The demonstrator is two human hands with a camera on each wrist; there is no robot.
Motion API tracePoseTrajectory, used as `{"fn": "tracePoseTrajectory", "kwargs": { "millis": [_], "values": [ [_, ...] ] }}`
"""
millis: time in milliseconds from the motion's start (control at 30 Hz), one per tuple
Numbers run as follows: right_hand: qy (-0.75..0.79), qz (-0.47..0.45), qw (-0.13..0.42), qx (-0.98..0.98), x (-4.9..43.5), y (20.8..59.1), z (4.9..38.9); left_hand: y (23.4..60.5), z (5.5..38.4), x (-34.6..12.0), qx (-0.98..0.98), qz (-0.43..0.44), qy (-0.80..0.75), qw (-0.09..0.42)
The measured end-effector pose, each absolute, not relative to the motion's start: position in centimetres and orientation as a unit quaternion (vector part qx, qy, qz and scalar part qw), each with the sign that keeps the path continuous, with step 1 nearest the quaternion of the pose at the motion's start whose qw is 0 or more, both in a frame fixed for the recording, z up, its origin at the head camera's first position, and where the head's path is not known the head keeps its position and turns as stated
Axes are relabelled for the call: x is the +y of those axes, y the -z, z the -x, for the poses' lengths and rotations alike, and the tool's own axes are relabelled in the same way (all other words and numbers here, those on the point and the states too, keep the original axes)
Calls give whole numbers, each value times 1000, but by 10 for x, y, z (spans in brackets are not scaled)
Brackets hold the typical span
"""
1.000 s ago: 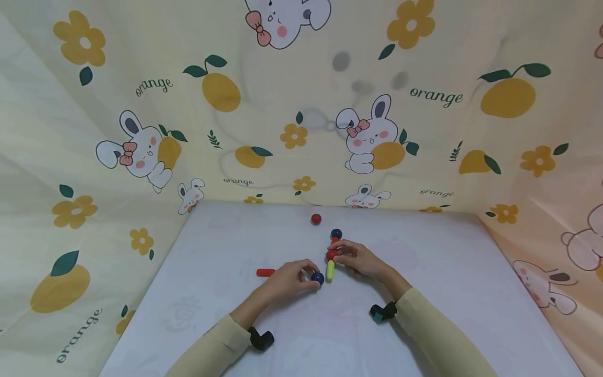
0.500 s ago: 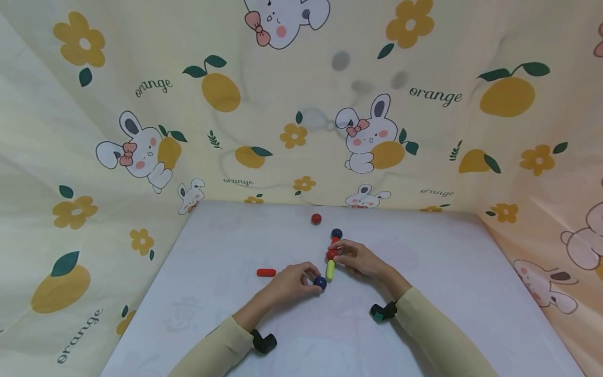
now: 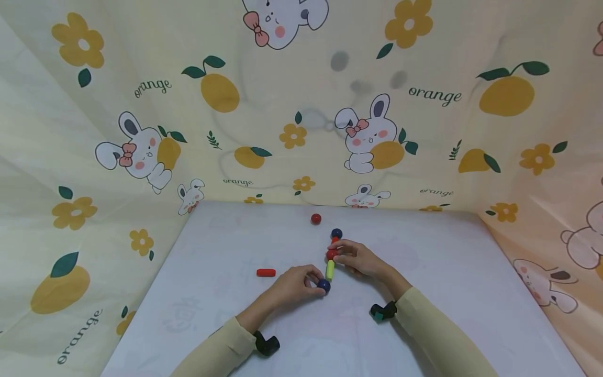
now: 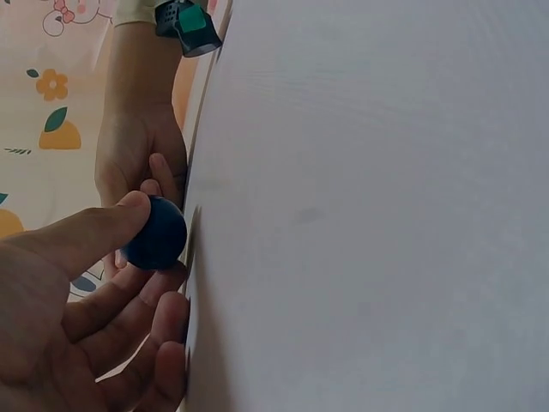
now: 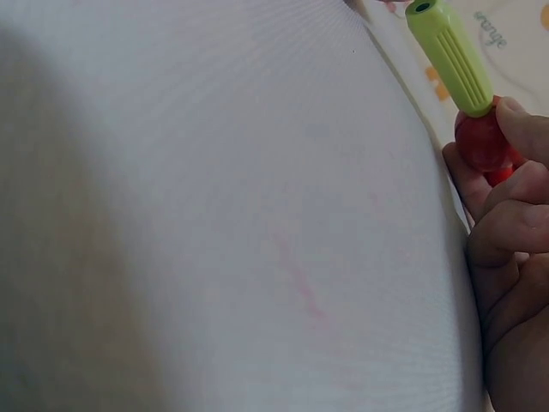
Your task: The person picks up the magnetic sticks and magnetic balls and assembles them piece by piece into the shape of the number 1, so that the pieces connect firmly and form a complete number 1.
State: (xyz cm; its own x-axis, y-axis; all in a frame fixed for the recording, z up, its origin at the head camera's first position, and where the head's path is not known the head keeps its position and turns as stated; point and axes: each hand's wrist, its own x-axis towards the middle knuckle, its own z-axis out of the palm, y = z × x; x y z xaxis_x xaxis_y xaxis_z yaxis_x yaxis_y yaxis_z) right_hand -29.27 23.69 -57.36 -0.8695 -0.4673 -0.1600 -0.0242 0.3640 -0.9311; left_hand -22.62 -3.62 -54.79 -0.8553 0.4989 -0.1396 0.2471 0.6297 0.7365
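Note:
My left hand [image 3: 298,283] pinches a dark blue ball [image 3: 324,286] between thumb and fingers, close to the near end of a yellow-green rod [image 3: 330,270]. In the left wrist view the same blue ball [image 4: 158,233] sits between thumb tip and fingers. My right hand [image 3: 360,258] grips a red ball [image 3: 332,255] that joins the green rod to a short red rod [image 3: 335,240]; another blue ball [image 3: 336,233] caps the far end. In the right wrist view the ribbed green rod [image 5: 452,58] juts from the red ball [image 5: 483,137] and shows a dark hole in its end.
A loose red rod [image 3: 266,273] lies left of my left hand on the white table [image 3: 226,324]. Farther back rests a loose red ball [image 3: 316,219]. A patterned cloth [image 3: 282,104] with rabbits and oranges hangs behind and at the sides.
My left hand has shifted slightly right and nearer with the blue ball, which now sits by the green rod's near end. More of the loose red rod shows. The right hand stays put.

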Motion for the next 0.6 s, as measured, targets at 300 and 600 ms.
{"fn": "tracePoseTrajectory", "kwargs": {
  "millis": [300,600],
  "values": [
    [543,149,203,801,237,572,292,548,226,-32,888,-204,-378,162],
    [548,149,204,797,236,573,291,552,228,-31,884,-187,-396,166]
  ]
}}
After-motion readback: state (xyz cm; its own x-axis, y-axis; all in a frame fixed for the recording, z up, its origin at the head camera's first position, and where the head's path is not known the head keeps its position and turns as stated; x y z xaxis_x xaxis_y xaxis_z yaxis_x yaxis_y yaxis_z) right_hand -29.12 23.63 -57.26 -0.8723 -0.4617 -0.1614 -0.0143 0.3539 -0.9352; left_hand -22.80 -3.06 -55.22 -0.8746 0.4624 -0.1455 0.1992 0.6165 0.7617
